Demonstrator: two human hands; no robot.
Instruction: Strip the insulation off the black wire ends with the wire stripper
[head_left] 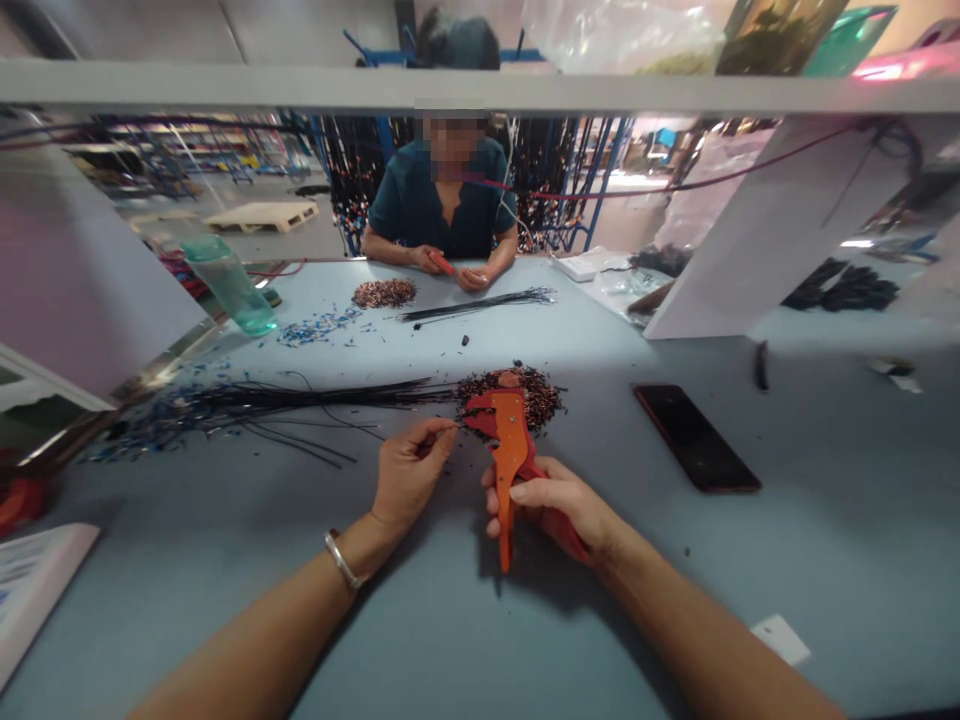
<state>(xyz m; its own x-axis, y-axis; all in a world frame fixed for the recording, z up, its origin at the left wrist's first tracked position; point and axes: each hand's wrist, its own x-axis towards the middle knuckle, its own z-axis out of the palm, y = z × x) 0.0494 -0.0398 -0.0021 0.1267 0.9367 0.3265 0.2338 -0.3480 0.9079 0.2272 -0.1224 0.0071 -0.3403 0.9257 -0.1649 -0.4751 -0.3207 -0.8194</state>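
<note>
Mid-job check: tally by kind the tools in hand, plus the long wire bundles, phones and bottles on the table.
Held tools: 2 (orange tool, red tool)
Long wire bundles: 2 (near bundle, far bundle)
Phone: 1
Bottle: 1
Total: 6

I've got wire bundle (322,397) on table (420,640), clippings pile (551,393) at its right end; stripper (511,440) in right hand (559,500), left hand (405,470) just left. Phone (697,440) farther right. Bottle (229,285) back left. Second bundle (480,305) behind pile, co-worker (405,195) beyond.
</note>
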